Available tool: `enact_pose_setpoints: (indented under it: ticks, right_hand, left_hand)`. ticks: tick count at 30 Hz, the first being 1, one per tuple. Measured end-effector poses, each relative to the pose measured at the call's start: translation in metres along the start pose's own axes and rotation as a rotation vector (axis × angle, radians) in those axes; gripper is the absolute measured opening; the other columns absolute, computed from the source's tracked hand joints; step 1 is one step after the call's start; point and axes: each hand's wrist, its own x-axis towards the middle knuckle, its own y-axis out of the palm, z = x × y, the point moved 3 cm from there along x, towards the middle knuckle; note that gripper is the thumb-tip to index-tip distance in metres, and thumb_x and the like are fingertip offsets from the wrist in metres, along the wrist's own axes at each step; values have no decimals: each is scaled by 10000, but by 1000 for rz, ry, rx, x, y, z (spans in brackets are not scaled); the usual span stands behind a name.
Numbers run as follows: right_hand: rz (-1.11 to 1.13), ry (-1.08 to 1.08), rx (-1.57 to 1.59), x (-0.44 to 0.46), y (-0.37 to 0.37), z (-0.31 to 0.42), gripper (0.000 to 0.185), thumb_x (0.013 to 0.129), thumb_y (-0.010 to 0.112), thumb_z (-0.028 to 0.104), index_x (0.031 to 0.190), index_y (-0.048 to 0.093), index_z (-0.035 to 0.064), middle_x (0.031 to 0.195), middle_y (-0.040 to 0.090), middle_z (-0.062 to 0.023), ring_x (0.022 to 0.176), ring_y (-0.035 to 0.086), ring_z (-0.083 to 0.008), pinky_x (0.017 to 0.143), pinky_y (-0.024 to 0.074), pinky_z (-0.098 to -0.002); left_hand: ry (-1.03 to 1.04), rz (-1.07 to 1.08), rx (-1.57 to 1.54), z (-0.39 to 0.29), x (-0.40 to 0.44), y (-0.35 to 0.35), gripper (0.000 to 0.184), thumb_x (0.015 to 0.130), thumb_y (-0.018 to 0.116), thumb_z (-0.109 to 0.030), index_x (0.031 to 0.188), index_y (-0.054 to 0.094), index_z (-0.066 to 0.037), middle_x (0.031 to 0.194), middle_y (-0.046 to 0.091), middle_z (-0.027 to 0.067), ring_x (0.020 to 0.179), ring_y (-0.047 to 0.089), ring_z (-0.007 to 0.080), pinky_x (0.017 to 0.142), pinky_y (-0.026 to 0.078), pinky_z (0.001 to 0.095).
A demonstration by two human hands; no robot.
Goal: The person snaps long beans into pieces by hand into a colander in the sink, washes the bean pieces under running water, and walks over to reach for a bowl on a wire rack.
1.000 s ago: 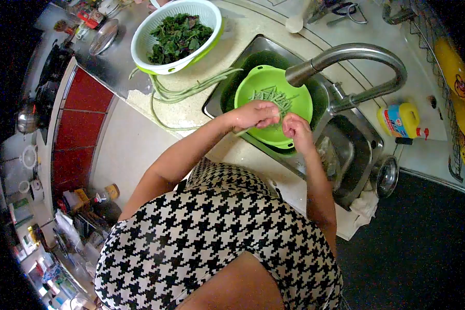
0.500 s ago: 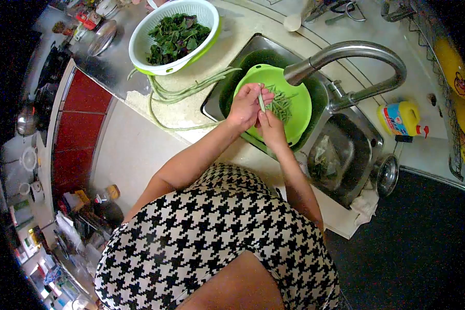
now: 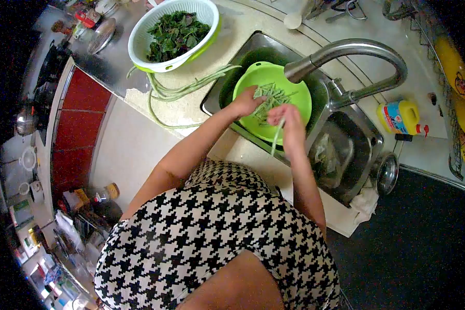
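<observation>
A green basin (image 3: pixel 299 98) sits in the left bowl of the sink, holding cut green bean pieces (image 3: pixel 274 95). My left hand (image 3: pixel 247 101) is over the basin's left side beside the pieces; its fingers are partly hidden, and what they hold cannot be made out. My right hand (image 3: pixel 289 124), slightly blurred, is closed on a long green bean (image 3: pixel 278 138) that hangs down over the basin's near rim. Several long whole beans (image 3: pixel 183 92) lie on the counter left of the sink.
A white and green colander (image 3: pixel 134 44) of dark leafy greens stands on the counter. The faucet (image 3: pixel 367 45) arches over the sink from the right. A yellow bottle (image 3: pixel 408 116) and a metal bowl (image 3: pixel 387 175) are at the right.
My hands have moved apart. The right one went rightward with a bean hanging from it, and the left one came down toward the bean pieces.
</observation>
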Motion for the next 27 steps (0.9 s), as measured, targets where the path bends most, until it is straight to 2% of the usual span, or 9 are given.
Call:
enact_pose_setpoints:
  ticks: [1,5,9,13,14,17,22,25,27]
  right_hand:
    - [-107,43,197,6,-10,-1,217,913,375,222,913,468,27,839,553,-105,673,525,-168,675,446,-322]
    - [-180,-43,255,15,-24,-8,215,913,380,230,931,471,35,880,536,-95,741,509,-169,700,440,-323]
    - [-150,-42,295,14,-10,-14,206,915,376,228,914,475,47,800,487,-46,680,443,-126,606,394,-269]
    - [-234,110,415,15,-10,-24,219,905,402,263,876,481,61,675,430,3,514,361,-80,429,297,-202]
    - [-217,163,424,18,-16,-28,220,903,409,268,878,482,62,672,427,8,505,357,-77,425,293,-197]
    - [-188,287,359,23,-29,-31,238,895,421,291,901,479,60,673,425,15,503,364,-73,425,298,-194]
    - [-171,273,-109,43,-41,-27,353,893,397,343,1049,481,37,830,534,-44,661,503,-118,545,407,-247]
    - [-385,-509,-1168,55,-52,-60,437,860,431,398,1079,486,24,903,577,-69,746,536,-134,619,430,-287]
    - [-108,-43,-790,43,-46,-59,453,865,422,382,1091,480,-7,927,590,-106,752,557,-147,635,436,-301]
  left_hand:
    - [157,-119,293,-11,-2,-4,410,820,543,-282,1079,471,28,963,542,110,868,539,175,780,427,298]
    - [-203,591,-182,-36,-35,9,450,797,554,-418,1016,573,-25,884,595,40,812,518,110,761,412,249]
    - [-93,404,-265,-29,-45,34,226,771,640,-255,751,587,-36,706,547,-14,693,459,60,618,418,278]
    - [552,56,137,-42,-62,30,70,760,594,-101,805,547,-78,714,557,69,610,515,226,544,418,342]
    - [557,64,159,-44,-68,29,114,755,560,-60,864,541,-87,739,548,118,648,519,310,563,431,351]
    - [569,173,400,-39,-70,28,92,782,553,-90,875,553,-87,723,559,86,614,542,235,538,435,318]
    - [-146,117,-411,-16,-40,-3,118,801,571,-171,789,550,-56,690,567,61,568,535,171,478,423,264]
    - [-304,68,-689,-7,-35,-5,131,808,577,-172,799,538,-47,685,571,36,554,543,115,459,424,224]
    - [-327,11,-772,-3,-34,-5,133,808,581,-160,822,528,-39,684,571,29,560,555,95,460,429,207]
